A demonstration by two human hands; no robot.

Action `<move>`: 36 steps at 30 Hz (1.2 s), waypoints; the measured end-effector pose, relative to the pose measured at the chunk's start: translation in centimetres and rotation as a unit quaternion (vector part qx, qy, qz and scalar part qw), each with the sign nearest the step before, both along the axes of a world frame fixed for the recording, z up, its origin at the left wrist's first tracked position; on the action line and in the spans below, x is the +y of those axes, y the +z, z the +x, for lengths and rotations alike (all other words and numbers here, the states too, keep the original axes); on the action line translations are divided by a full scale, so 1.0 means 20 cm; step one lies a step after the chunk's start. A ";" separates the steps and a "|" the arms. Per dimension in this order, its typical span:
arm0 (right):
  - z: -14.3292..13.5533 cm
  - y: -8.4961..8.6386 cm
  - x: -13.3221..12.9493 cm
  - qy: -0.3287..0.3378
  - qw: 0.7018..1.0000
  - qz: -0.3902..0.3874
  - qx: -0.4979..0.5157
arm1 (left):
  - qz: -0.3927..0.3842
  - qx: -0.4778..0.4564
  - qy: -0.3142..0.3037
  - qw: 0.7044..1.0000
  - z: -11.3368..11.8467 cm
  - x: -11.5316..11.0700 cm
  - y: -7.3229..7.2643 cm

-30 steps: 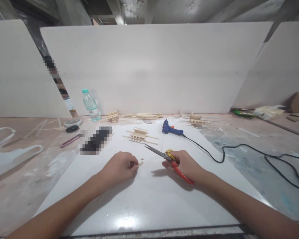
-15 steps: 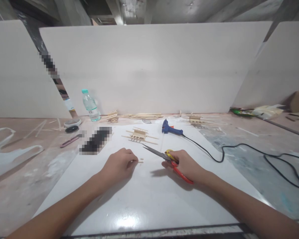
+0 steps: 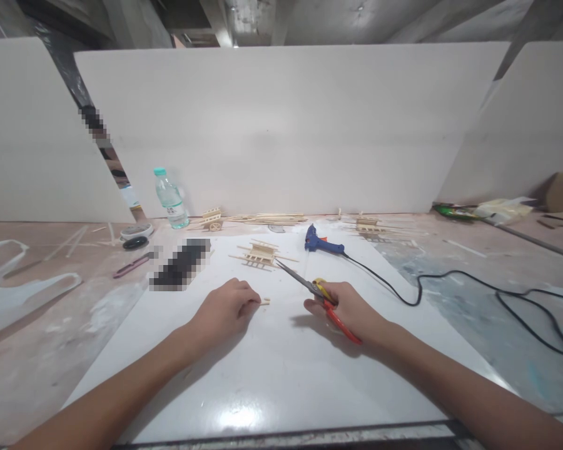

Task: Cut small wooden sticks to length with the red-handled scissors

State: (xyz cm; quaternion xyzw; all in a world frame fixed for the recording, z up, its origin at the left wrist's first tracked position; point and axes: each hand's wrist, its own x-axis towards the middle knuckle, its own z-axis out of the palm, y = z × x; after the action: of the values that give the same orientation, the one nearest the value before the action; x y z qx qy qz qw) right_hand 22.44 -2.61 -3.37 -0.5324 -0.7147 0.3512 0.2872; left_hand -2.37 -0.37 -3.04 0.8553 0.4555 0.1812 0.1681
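Scissors angling farther forward, left hand pinching small stick

Since the earlier frame, the scissors (image 3: 304,282) are swinging tips-forward, and the left hand (image 3: 225,309) is shifting slightly away from the body. Its thumb and finger are pinching narrow on a short stick (image 3: 265,304), probably steadying it by one end; another cut piece (image 3: 267,299) is lying just beside it on the white board (image 3: 272,387). The right hand (image 3: 349,306) is closing around the red and yellow handles, apparently keeping the blades raised off the board; exact blade gap: cannot tell. Tips are pointing toward the wooden cart model (image 3: 260,254), which is sitting beyond both hands. The glue gun (image 3: 327,244) is lying on its side at the board's far part, probably keeping its cord (image 3: 460,272) trailing rightward, off the hands.

Pose: left wrist is bending inward, palm down, resting low; right forearm is slanting in from the right, thumb side facing left.
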 end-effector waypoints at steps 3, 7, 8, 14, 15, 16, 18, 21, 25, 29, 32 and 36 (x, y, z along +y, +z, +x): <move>0.00 0.01 0.00 -0.009 1.000 -0.025 0.003 | -0.032 -0.052 -0.001 0.998 0.00 0.00 0.01; 0.00 0.00 0.01 -0.007 0.999 0.012 -0.041 | -0.102 -0.109 0.007 0.989 0.01 -0.01 0.05; 0.01 0.00 0.01 -0.008 0.998 0.026 -0.057 | -0.114 -0.118 0.003 0.987 0.01 -0.01 0.06; 0.02 0.03 0.01 -0.006 0.991 0.056 -0.122 | -0.191 -0.206 0.012 0.960 0.01 -0.01 0.07; 0.01 0.04 0.00 -0.004 0.990 0.058 -0.128 | -0.201 -0.233 0.006 0.952 0.01 -0.01 0.07; 0.01 0.05 0.00 -0.003 0.989 0.060 -0.136 | -0.207 -0.261 -0.005 0.943 0.01 -0.01 0.07; -0.01 0.06 0.01 -0.004 0.985 0.065 -0.160 | -0.209 -0.310 -0.021 0.927 0.01 0.00 0.05; -0.04 0.07 0.02 -0.006 0.977 0.066 -0.201 | -0.199 -0.348 -0.014 0.916 0.01 0.00 0.04; -0.09 0.07 0.05 -0.001 0.978 0.063 -0.198 | -0.166 -0.329 0.011 0.930 -0.01 0.02 0.03; -0.10 0.06 0.10 -0.043 0.992 0.059 -0.099 | -0.090 -0.204 0.040 0.974 -0.03 0.02 0.02; -0.08 0.05 0.14 -0.091 0.995 0.041 -0.031 | -0.033 -0.106 0.031 0.993 -0.01 0.01 0.00; -0.07 0.09 0.17 -0.085 0.996 0.028 -0.010 | 0.001 -0.028 0.021 0.999 0.04 0.04 -0.01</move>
State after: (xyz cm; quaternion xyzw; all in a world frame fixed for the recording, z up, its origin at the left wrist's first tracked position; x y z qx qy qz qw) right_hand 21.11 0.72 -1.52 -0.5864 -0.6792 0.2997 0.3239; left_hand -1.67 0.37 -3.25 0.8402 0.4683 0.2091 0.1762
